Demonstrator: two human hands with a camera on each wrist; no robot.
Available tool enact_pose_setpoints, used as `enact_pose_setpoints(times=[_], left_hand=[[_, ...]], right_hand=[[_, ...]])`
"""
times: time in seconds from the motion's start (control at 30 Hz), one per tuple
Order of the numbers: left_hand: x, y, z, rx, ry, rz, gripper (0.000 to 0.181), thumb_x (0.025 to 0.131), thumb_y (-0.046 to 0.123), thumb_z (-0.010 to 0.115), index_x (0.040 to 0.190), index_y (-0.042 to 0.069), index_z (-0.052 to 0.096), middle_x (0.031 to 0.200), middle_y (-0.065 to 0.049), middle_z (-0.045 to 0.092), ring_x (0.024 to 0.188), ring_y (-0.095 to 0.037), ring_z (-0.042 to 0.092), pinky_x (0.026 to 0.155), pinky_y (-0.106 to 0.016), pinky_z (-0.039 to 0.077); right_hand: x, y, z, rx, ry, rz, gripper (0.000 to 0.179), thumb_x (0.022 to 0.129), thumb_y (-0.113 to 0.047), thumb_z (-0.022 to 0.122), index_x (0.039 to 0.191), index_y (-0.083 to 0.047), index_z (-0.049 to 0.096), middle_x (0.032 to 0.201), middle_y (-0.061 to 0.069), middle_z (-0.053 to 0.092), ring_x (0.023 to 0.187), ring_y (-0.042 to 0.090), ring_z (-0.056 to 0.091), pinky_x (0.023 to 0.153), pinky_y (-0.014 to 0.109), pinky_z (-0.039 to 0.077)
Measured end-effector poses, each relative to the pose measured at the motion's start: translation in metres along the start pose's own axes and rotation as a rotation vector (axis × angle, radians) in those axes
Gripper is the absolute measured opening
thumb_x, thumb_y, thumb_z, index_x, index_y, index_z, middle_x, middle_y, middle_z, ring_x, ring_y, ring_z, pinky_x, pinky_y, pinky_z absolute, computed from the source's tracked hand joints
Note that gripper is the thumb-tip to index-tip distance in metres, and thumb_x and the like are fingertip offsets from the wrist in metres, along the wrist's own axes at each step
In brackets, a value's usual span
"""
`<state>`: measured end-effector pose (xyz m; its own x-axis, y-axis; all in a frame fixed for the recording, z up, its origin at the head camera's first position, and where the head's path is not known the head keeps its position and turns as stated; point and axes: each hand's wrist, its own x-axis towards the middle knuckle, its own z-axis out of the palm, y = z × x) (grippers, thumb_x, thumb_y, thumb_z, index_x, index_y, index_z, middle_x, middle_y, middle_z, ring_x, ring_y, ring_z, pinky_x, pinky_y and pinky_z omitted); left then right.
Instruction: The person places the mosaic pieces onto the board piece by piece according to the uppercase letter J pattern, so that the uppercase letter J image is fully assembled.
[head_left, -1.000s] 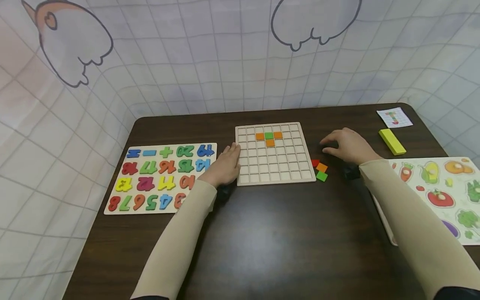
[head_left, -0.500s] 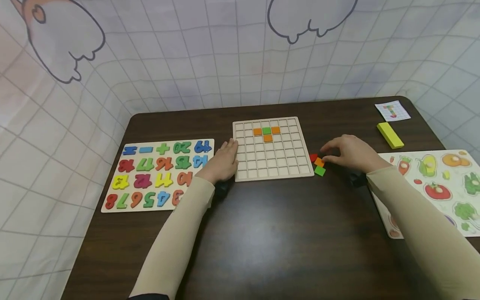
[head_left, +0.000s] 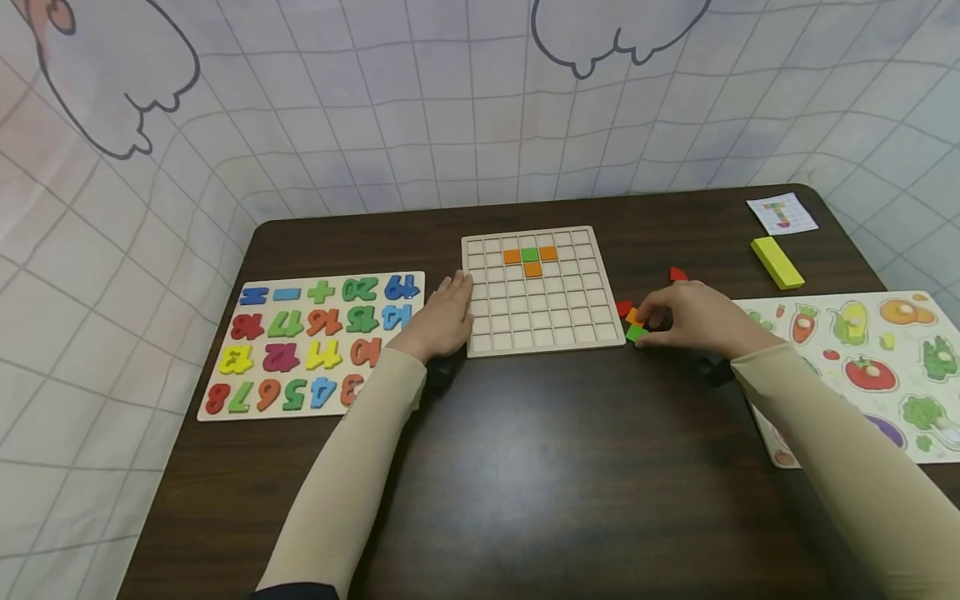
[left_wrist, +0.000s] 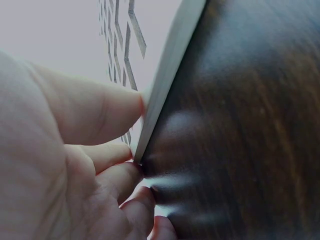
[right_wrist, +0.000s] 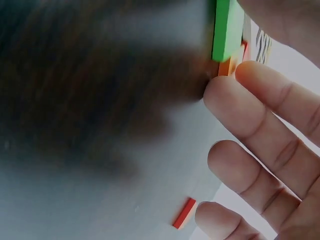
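- Grid board (head_left: 555, 337): lay flat near the far edge of the dark table (head_left: 525, 467), between the number board (head_left: 274, 323) and the vegetable board (head_left: 822, 321).
- Left hand (head_left: 437, 318): at the grid board's left edge, fingers laid straight; the left wrist view showed the thumb against the rim.
- Room: the left hand took up the gap toward the number board; a broad stretch of tabletop lay on the near side of the grid board.
- Right hand (head_left: 701, 317): just off the grid board's right edge, thumb and forefinger slightly parted at the green tile (head_left: 635, 332) and orange tile (head_left: 633, 316). Whether they gripped either could not be told.
- Red tile (head_left: 624, 307): just beside the same edge. Second red tile (head_left: 678, 274): past the knuckles.
- Grid board contents: orange, green, orange squares (head_left: 530, 254) in a row, one more orange below the green.
- Number board contents: raised coloured numerals and signs, partly hidden by the left sleeve.
- Vegetable board: carrot and tomato pictures visible.
- Far right corner: yellow block (head_left: 777, 262) beside a pattern card (head_left: 782, 214).
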<state>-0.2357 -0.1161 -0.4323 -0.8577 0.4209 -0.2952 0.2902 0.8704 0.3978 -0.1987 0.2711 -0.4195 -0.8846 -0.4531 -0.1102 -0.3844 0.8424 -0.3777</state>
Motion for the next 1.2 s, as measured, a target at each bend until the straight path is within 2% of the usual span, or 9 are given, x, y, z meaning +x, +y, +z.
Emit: enact_pose_setpoints(times=[0.27,0.43,0.6,0.7,0.83,0.97,1.2], left_hand=[[0.001,-0.002,0.001,-0.009,0.003,-0.005,0.067,0.11,0.022,0.038,0.167,0.004,0.009,0.176,-0.015,0.003,0.165,-0.033,0.004,0.135,-0.046,0.01],[0.0,-0.001,0.0,-0.015,0.002,-0.006,0.066,0.11,0.023,0.037,0.167,0.004,0.009,0.176,-0.015,0.002,0.165,-0.033,0.003,0.135,-0.045,0.009],[-0.001,0.0,-0.002,-0.014,-0.003,0.005,0.066,0.11,0.022,0.037,0.167,0.003,0.009,0.176,-0.016,0.002,0.165,-0.034,0.003,0.135,-0.045,0.009],[-0.001,0.0,-0.001,-0.015,-0.005,0.002,0.066,0.11,0.022,0.037,0.167,0.003,0.009,0.176,-0.016,0.002,0.165,-0.034,0.003,0.135,-0.045,0.009],[-0.001,0.0,-0.001,-0.014,-0.006,-0.002,0.066,0.11,0.022,0.038,0.167,0.003,0.009,0.176,-0.015,0.002,0.165,-0.033,0.003,0.135,-0.045,0.01],[-0.001,-0.001,0.0,-0.008,-0.006,-0.003,0.066,0.11,0.023,0.037,0.167,0.003,0.009,0.176,-0.015,0.002,0.165,-0.033,0.003,0.135,-0.045,0.01],[0.0,-0.001,0.0,0.001,0.004,-0.003,0.066,0.11,0.022,0.037,0.167,0.003,0.01,0.176,-0.015,0.004,0.165,-0.033,0.004,0.135,-0.044,0.011]], right_hand=[[0.003,-0.007,0.003,-0.021,-0.014,-0.039,0.029,0.082,-0.017,0.089,0.108,-0.011,0.078,0.101,0.003,0.079,0.09,0.017,0.072,0.084,0.046,0.061],[0.003,-0.008,0.004,-0.023,-0.016,-0.04,0.03,0.084,-0.015,0.085,0.112,-0.011,0.077,0.106,0.004,0.076,0.095,0.02,0.071,0.087,0.048,0.061],[0.001,-0.006,0.002,-0.033,0.035,-0.055,0.027,0.084,-0.014,0.082,0.11,-0.012,0.077,0.105,0.003,0.071,0.096,0.021,0.068,0.086,0.048,0.059],[0.004,-0.006,0.001,-0.024,0.073,-0.091,0.024,0.086,-0.011,0.08,0.109,-0.012,0.077,0.103,0.003,0.068,0.092,0.02,0.063,0.082,0.046,0.056],[0.019,-0.01,0.003,-0.019,0.108,-0.12,0.022,0.088,-0.009,0.077,0.11,-0.011,0.077,0.101,0.004,0.069,0.087,0.019,0.055,0.079,0.042,0.049],[0.04,-0.018,0.007,0.001,0.102,-0.107,0.022,0.09,-0.011,0.077,0.113,-0.009,0.077,0.105,0.007,0.071,0.09,0.022,0.058,0.082,0.043,0.051],[0.085,-0.039,0.009,0.051,0.076,-0.079,0.028,0.093,-0.015,0.076,0.12,-0.007,0.078,0.119,0.011,0.073,0.113,0.031,0.065,0.097,0.051,0.054]])
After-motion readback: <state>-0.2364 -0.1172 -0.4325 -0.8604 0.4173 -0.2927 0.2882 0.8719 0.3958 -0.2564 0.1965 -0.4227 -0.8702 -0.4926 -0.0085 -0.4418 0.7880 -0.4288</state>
